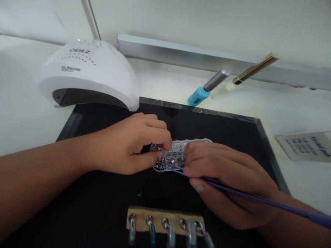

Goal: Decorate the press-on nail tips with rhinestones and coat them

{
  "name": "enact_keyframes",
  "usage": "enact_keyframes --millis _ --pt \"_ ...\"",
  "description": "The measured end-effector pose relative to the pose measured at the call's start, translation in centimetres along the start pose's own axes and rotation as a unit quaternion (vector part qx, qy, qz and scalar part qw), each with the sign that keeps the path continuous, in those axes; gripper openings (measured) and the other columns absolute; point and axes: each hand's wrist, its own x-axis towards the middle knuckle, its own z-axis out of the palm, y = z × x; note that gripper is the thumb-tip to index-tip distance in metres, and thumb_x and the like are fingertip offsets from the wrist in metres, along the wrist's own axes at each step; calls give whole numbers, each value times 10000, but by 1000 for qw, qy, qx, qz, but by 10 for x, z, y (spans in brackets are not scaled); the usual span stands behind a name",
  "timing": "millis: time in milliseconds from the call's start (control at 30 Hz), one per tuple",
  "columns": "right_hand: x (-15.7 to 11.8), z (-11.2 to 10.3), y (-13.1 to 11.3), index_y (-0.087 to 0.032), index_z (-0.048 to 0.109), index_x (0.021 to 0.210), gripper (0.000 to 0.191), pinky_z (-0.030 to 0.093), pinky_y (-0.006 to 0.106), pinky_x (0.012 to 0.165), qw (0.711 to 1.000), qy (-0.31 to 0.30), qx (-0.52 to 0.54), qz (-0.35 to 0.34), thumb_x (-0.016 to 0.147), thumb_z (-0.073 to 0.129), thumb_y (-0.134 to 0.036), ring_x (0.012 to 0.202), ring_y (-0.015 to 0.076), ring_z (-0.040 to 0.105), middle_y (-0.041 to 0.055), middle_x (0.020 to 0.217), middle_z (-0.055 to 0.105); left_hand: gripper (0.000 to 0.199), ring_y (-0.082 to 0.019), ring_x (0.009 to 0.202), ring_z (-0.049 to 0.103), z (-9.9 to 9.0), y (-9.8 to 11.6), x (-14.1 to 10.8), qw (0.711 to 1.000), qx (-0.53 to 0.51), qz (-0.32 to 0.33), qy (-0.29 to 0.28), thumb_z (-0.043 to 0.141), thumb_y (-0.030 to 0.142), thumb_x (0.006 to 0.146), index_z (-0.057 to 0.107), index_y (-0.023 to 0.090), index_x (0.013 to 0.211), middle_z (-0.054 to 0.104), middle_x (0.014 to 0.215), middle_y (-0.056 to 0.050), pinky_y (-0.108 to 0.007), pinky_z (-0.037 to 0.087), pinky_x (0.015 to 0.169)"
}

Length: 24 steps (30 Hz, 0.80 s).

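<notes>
A clear compartment case [178, 147] of small nail rhinestones lies on the black mat, partly hidden by both hands. My left hand [139, 143] is closed in a pinch at the case's left end, thumb and index finger on its clear plastic. In my right hand [227, 175] is a slim purple-blue tool [258, 199], held between thumb and fingers. Its thin tip reaches into a front compartment, among the stones. Those right fingers also rest over the right part of the case. Whether the tip has a stone is too small to tell.
Several nail tips on metal stands sit along a tan strip [144, 210] in front. One small shiny piece [139, 193] lies on the black mat [108, 203]. Behind are a white nail lamp [95, 69], a turquoise bottle [198, 95], a gold-capped bottle [254, 70] and an alcohol pad packet [305, 146].
</notes>
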Motion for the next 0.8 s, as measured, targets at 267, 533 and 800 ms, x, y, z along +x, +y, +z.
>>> enact_keyframes --millis 267,533,800 --pt "-1 -2 0 -198 586 950 171 587 311 700 1000 -12 -8 2 833 559 -75 724 158 655 34 754 668 116 -147 808 555 0 0 0 1000 -4 -1 1 535 77 831 605 157 877 633 849 -20 -311 394 774" --pt "0 0 1 -190 590 929 166 589 299 717 1000 -10 -2 -2 819 561 -70 724 156 663 36 750 669 123 -151 806 564 0 -1 0 1000 3 2 3 551 70 818 608 153 888 633 853 -19 -310 397 768" --pt "-1 -1 -1 -206 586 946 187 592 313 701 1000 -4 -12 -2 819 563 -70 713 168 671 35 749 675 119 -153 806 567 0 0 0 1000 0 3 4 536 80 832 600 167 883 640 854 -22 -305 403 768"
